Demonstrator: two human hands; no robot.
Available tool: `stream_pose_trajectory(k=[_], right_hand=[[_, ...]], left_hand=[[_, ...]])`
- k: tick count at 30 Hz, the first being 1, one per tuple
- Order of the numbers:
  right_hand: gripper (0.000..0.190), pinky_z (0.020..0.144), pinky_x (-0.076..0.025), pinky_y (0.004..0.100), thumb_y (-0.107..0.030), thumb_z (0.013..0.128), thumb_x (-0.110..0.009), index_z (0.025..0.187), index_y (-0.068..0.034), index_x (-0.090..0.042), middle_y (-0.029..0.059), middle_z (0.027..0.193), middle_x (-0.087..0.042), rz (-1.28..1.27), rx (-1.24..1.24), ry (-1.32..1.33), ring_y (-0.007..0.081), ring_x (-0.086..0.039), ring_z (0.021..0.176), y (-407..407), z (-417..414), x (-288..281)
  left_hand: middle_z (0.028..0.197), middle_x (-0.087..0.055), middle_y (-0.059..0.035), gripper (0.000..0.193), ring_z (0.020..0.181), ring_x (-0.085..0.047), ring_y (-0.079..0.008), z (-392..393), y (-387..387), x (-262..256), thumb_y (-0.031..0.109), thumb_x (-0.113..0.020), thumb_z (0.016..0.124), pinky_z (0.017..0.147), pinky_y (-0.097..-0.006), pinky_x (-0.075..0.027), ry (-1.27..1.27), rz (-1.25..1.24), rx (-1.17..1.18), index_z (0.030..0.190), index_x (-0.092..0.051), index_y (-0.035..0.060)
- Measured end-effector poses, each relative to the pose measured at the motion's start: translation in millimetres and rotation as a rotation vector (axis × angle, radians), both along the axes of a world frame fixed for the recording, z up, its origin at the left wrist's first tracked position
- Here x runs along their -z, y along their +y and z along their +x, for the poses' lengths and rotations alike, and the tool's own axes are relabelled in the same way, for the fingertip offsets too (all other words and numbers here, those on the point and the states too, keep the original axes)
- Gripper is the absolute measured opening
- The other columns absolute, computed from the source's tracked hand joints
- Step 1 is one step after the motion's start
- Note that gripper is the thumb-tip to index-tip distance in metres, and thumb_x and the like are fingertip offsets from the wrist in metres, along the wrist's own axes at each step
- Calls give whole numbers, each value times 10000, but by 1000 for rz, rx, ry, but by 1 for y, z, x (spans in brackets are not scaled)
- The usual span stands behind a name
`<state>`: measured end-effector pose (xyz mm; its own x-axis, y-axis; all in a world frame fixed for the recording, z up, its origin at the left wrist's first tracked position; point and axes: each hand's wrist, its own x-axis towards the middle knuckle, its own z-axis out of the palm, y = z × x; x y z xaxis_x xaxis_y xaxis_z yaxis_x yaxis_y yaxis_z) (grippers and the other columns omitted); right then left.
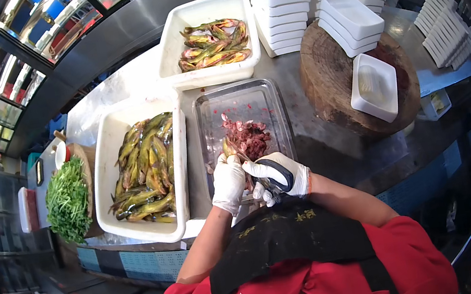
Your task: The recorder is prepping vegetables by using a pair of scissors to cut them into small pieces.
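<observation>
My left hand [228, 182], in a white glove, grips a small yellowish fish [229, 147] over a clear plastic tray [282, 109]. My gloved right hand [282, 174] is closed around dark-handled scissors [278, 171], whose blades lie by the fish, partly hidden by my fingers. A heap of red fish innards [254, 137] lies in the tray just beyond my hands. Left of the tray, a white plastic tub [101, 188] holds many whole yellow-green fish [146, 155]. Behind the tray, another white tub [167, 44] contains several fish [214, 46] with reddish, bloody patches.
To the right, a round wooden chopping block [326, 84] bears stacked white dishes [350, 18] and one single dish [374, 87]. A tall stack of white dishes [281, 5] rises beside the rear tub. Leafy greens [67, 202] lie on a board at far left.
</observation>
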<state>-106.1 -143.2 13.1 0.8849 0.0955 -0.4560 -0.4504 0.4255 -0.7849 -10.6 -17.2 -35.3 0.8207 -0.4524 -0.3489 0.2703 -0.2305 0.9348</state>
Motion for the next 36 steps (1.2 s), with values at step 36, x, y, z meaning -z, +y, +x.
stream_pose_trajectory(k=[36], right_hand=[[479, 737, -495, 451, -508, 802, -615, 899, -41, -659, 213, 824, -661, -1367, -628, -149, 392, -639, 800, -17, 7, -31]], left_hand=[[698, -592, -174, 403, 644, -607, -291, 23, 26, 17, 339, -370, 1001, 609, -393, -467, -374, 267, 27, 945, -603, 15]])
